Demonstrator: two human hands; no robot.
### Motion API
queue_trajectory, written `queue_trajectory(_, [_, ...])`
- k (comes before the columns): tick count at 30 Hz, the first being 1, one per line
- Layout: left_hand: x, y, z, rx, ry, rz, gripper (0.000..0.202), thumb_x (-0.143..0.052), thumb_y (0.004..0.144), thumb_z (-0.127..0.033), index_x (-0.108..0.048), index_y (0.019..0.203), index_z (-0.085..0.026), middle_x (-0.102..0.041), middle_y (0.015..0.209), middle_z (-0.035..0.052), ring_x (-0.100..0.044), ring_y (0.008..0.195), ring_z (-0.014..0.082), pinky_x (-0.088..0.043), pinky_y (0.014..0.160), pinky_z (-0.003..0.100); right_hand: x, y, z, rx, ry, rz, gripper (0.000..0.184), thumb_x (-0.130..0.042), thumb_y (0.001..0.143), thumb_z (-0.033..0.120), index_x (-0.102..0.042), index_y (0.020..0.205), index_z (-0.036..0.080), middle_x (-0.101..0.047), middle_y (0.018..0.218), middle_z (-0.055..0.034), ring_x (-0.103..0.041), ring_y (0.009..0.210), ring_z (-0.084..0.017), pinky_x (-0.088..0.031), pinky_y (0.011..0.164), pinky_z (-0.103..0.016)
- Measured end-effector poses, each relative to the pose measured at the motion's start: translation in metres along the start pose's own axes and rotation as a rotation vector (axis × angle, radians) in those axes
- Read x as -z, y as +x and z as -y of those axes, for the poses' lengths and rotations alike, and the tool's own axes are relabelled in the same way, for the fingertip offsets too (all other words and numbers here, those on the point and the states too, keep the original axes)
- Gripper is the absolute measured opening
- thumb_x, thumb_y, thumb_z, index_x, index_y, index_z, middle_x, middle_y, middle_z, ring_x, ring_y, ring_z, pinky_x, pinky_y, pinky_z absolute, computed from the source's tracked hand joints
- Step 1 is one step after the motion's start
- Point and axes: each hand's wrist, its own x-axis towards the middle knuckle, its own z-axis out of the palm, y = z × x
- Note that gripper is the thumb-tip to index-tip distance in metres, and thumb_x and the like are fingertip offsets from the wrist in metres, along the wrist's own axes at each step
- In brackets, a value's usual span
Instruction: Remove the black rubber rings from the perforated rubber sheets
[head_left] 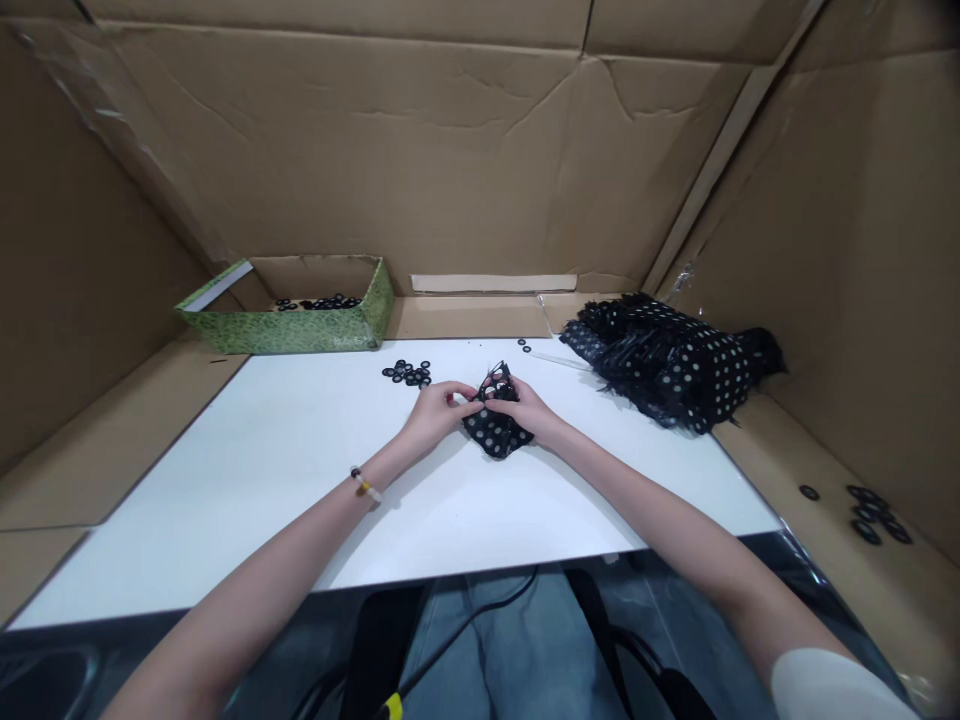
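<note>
Over the middle of the white table, a small piece of black fabric with white polka dots (498, 436) is between my two hands. My left hand (441, 408) pinches its left upper edge between thumb and fingers. From the other side my right hand (528, 408) grips the same cloth, thumb on top. Loose dark threads stick up at the fabric's top edge. Whether a ring lies inside the cloth is hidden by folds and fingers. Just beyond my left hand lies a small pile of black rings (409, 374).
A green-patterned cardboard box (300, 333) with black rings inside stands at the back left. At the back right lies a heap of polka-dot fabric (675, 360). More black rings (874, 512) rest on cardboard at the right. Cardboard walls (375, 150) enclose the white table (225, 500).
</note>
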Motion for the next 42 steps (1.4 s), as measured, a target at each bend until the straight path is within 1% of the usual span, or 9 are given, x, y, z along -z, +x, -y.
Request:
queue_trajectory(6, [-0.002,-0.002,0.001,-0.196,0.097,0.044,0.020,-0.061,0.087,-0.032,-0.075,0.096,-0.021,-0.075,0.099,0.0073,-0.064,0.095,0.0244,-0.048,0.088,0.039,-0.001,0.002,-0.002,-0.002,-0.038,-0.034,0.041,-0.074,0.062,0.030,-0.058,0.098,0.020,-0.066,0.096,-0.0010,-0.059,0.095,-0.020,-0.042,0.097,-0.036])
queue_trajectory(13, [-0.005,0.003,0.010,-0.097,0.041,0.004,0.026,-0.052,0.087,-0.030,-0.076,0.091,-0.020,-0.077,0.096,0.0075,-0.065,0.092,0.0258,-0.049,0.091,0.041,-0.002,0.002,-0.002,-0.008,-0.073,-0.025,0.041,-0.071,0.062,0.030,-0.057,0.100,0.021,-0.065,0.094,-0.0006,-0.059,0.093,-0.020,-0.042,0.095,-0.036])
queue_trajectory(17, [0.020,0.019,0.031,0.025,-0.033,-0.249,0.032,-0.047,0.088,-0.033,-0.075,0.094,-0.017,-0.076,0.098,0.0088,-0.066,0.090,0.0250,-0.051,0.084,0.038,-0.002,0.002,-0.003,-0.061,-0.055,-0.057,0.046,-0.072,0.061,0.027,-0.058,0.104,0.022,-0.067,0.099,-0.0016,-0.060,0.097,-0.021,-0.042,0.099,-0.038])
queue_trajectory(21, [0.060,0.027,0.051,-0.076,0.310,-0.503,0.034,-0.046,0.091,-0.034,-0.076,0.097,-0.018,-0.075,0.104,0.0108,-0.060,0.098,0.0281,-0.044,0.092,0.043,-0.002,-0.001,0.000,-0.094,-0.038,-0.053,0.044,-0.072,0.060,0.026,-0.059,0.101,0.022,-0.067,0.095,-0.0010,-0.060,0.097,-0.023,-0.041,0.100,-0.040])
queue_trajectory(24, [0.075,0.027,0.060,-0.129,0.530,-0.445,0.027,-0.052,0.090,-0.031,-0.078,0.088,-0.021,-0.075,0.100,0.0103,-0.055,0.098,0.0304,-0.041,0.090,0.046,-0.002,-0.004,0.002,-0.091,-0.021,-0.043,0.041,-0.072,0.060,0.027,-0.060,0.100,0.023,-0.068,0.098,-0.0017,-0.060,0.100,-0.024,-0.042,0.099,-0.040])
queue_trajectory(27, [0.073,0.024,0.059,-0.093,0.581,-0.371,0.021,-0.057,0.086,-0.024,-0.078,0.085,-0.024,-0.075,0.096,0.0097,-0.053,0.095,0.0306,-0.041,0.085,0.046,-0.002,-0.006,0.001,-0.071,-0.030,-0.035,0.040,-0.073,0.062,0.027,-0.062,0.100,0.023,-0.068,0.102,-0.0023,-0.060,0.100,-0.024,-0.043,0.098,-0.040])
queue_trajectory(31, [0.051,0.013,0.030,-0.237,0.526,-0.320,0.022,-0.056,0.090,-0.028,-0.077,0.098,-0.022,-0.074,0.104,0.0096,-0.053,0.100,0.0297,-0.040,0.090,0.047,-0.001,-0.004,-0.002,-0.071,-0.022,-0.032,0.043,-0.074,0.061,0.028,-0.062,0.102,0.022,-0.069,0.104,-0.0029,-0.060,0.101,-0.023,-0.043,0.098,-0.039])
queue_trajectory(35, [0.022,-0.004,-0.002,-0.398,0.417,-0.040,0.024,-0.063,0.089,-0.042,-0.076,0.096,-0.024,-0.076,0.096,0.0063,-0.058,0.093,0.0258,-0.043,0.089,0.043,0.000,0.000,-0.004,-0.070,-0.003,-0.075,0.044,-0.075,0.061,0.031,-0.061,0.101,0.020,-0.068,0.102,-0.0034,-0.060,0.099,-0.023,-0.043,0.095,-0.037])
queue_trajectory(42, [-0.001,-0.017,-0.007,-0.434,0.537,0.063,0.028,-0.070,0.084,-0.042,-0.074,0.101,-0.020,-0.073,0.102,0.0093,-0.058,0.091,0.0271,-0.046,0.084,0.043,-0.003,-0.003,0.001,-0.060,0.024,-0.061,0.044,-0.076,0.064,0.037,-0.059,0.101,0.020,-0.066,0.098,-0.0019,-0.060,0.095,-0.020,-0.044,0.092,-0.034])
